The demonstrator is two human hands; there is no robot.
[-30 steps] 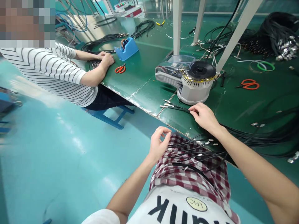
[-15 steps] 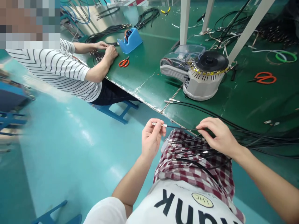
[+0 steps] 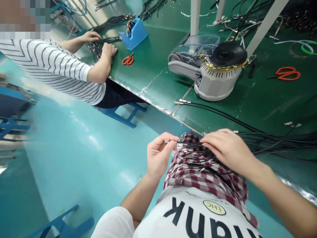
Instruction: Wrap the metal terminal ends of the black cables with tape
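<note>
Black cables (image 3: 195, 154) across checked cloth, left hand (image 3: 158, 155) pinching one end

Left forearm comes up from lower left, wrist bent, hand raised just above the cloth. Thumb and first fingers closed on one cable near its metal terminal (image 3: 166, 141), which sticks out to the left of the fingertips; remaining fingers curled in loosely. Right hand (image 3: 230, 148) reaches across from the right, palm down, fingers extended and lying side by side on top of the cable bundle, pressing on it, not clenched. No single cable can be made out as gripped by that hand.

Cables lie in a bunch on the red-and-white checked cloth (image 3: 198, 177), over the person's front, just below a white T-shirt with black lettering (image 3: 198, 215). Many metal-tipped ends point left toward the left hand. The rest of the bundle (image 3: 274, 145) runs right and up onto the green workbench (image 3: 151, 87), and one more run of cable (image 3: 213, 110) lies on the bench just in front of an automatic tape dispenser (image 3: 213, 69). Orange-handled scissors (image 3: 284, 73) lie to its right. Across the bench corner, a co-worker in a striped shirt (image 3: 49, 66) sits with both hands (image 3: 109, 49) on a cable bunch, beside a blue tape holder (image 3: 133, 34).
</note>
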